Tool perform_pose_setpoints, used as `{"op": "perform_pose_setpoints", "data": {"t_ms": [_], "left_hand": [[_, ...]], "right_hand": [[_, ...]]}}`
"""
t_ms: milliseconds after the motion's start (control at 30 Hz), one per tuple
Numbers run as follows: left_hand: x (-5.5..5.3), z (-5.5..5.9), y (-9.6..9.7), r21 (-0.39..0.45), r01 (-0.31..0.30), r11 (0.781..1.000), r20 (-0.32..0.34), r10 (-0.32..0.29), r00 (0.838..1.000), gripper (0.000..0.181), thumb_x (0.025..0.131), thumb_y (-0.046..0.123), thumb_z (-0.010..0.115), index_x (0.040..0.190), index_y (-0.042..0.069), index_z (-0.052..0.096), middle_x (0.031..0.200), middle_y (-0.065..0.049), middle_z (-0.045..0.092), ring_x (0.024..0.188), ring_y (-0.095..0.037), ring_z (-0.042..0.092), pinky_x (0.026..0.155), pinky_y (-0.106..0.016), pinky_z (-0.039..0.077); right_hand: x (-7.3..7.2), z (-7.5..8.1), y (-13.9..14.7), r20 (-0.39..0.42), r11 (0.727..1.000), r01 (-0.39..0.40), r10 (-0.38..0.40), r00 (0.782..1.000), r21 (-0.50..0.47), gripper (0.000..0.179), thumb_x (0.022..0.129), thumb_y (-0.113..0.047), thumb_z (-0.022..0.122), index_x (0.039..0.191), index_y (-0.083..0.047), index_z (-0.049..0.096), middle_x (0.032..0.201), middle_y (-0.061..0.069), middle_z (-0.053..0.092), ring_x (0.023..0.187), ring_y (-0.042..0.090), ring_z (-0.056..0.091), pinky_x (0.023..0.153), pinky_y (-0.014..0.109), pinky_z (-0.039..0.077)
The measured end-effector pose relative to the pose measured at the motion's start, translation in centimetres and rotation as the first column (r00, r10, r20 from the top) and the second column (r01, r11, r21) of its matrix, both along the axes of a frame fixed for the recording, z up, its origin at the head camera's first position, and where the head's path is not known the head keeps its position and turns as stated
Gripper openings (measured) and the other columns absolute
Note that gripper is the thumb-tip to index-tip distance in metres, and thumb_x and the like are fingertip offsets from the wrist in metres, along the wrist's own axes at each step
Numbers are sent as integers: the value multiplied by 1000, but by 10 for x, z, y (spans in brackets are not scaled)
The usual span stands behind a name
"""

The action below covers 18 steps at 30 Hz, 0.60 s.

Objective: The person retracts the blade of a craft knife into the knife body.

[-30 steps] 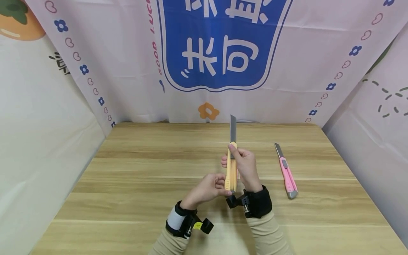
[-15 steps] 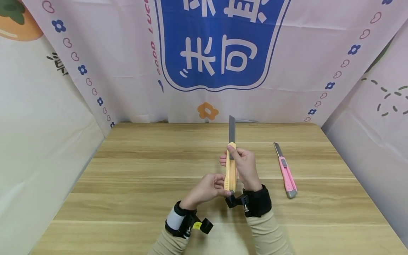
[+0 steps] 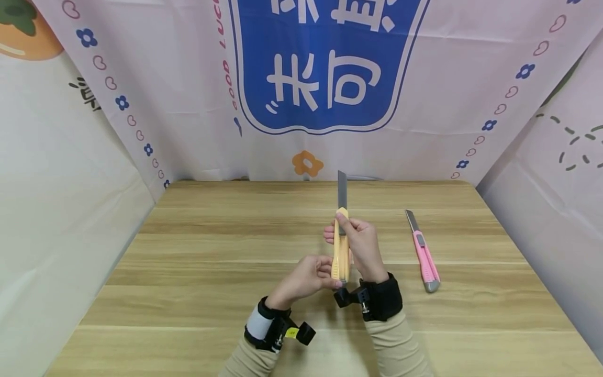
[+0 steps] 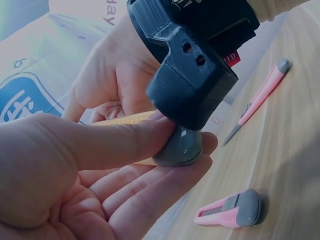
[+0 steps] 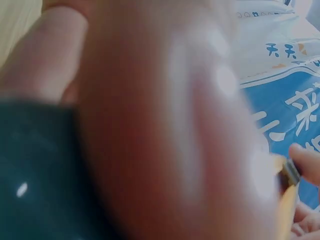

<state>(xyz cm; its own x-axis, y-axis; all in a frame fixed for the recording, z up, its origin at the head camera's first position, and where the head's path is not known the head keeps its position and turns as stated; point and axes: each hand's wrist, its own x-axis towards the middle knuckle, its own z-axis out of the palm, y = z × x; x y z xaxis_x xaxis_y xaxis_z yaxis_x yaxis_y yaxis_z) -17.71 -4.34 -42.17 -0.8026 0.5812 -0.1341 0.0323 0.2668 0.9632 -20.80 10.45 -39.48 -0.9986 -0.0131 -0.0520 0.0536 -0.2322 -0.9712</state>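
Observation:
A yellow utility knife (image 3: pixel 337 256) is held upright over the table, its long grey blade (image 3: pixel 342 189) extended toward the back wall. My right hand (image 3: pixel 366 246) grips the upper body, thumb lying along the front near the slider. At the bottom, my left hand (image 3: pixel 306 277) pinches the knife's grey end cap (image 4: pixel 182 147) between thumb and fingers. To the right lies a pink utility knife (image 3: pixel 427 264) with its blade out. The left wrist view shows another pink utility knife (image 4: pixel 227 210) on the table; the head view mostly hides it behind my right hand.
The wooden table (image 3: pixel 212 225) ends at a printed cloth backdrop (image 3: pixel 202 131), with cloth on both sides too. Black camera mounts (image 3: pixel 301 333) stick out from both wrists. A blurred hand covers much of the right wrist view.

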Motion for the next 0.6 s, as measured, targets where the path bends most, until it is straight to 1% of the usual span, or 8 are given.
{"op": "perform_pose_setpoints", "data": {"t_ms": [100,167,333,433,467,600], "left_hand": [[0,1,1,5,-10,1000,5,10,1000,31,85,-1,68,114,-10,60,105,-28,70,89,-19,73,75,-20,59],[0,1,1,0,-20,1000,4,20,1000,31,85,0,68,114,-9,60,105,-27,70,89,-19,73,75,-20,59],[0,1,0,-6,-21,1000,0,21,1000,31,85,0,69,113,-9,61,104,-28,71,89,-19,73,73,-20,59],[0,1,0,0,-12,1000,4,12,1000,31,85,-1,69,113,-10,60,105,-28,70,88,-20,73,75,-23,60],[0,1,0,3,-10,1000,7,10,1000,31,85,-1,68,113,-10,60,105,-28,70,88,-20,73,75,-24,60],[0,0,-1,8,-2,1000,13,2,1000,32,85,-2,68,114,-10,60,105,-29,70,89,-22,73,77,-25,61]], "right_hand": [[0,1,-3,34,1000,20,-20,999,-3,47,95,-36,59,99,11,61,72,0,74,69,13,74,73,32,63],[0,1,-5,43,999,32,-32,999,-15,48,95,-36,59,97,12,61,70,0,73,67,14,73,71,32,63],[0,1,-8,35,998,49,-47,998,-43,38,96,-33,59,85,3,63,66,0,72,63,14,73,66,30,63],[1,0,-8,24,998,48,-47,999,-47,35,96,-31,59,82,1,64,66,0,72,62,13,72,64,30,63],[1,0,-8,20,998,45,-44,999,-46,35,96,-31,59,83,1,64,66,0,72,62,13,72,64,30,63],[1,-1,-7,3,999,27,-27,1000,-43,39,97,-29,58,88,9,62,65,0,72,62,13,72,65,29,63]]}}
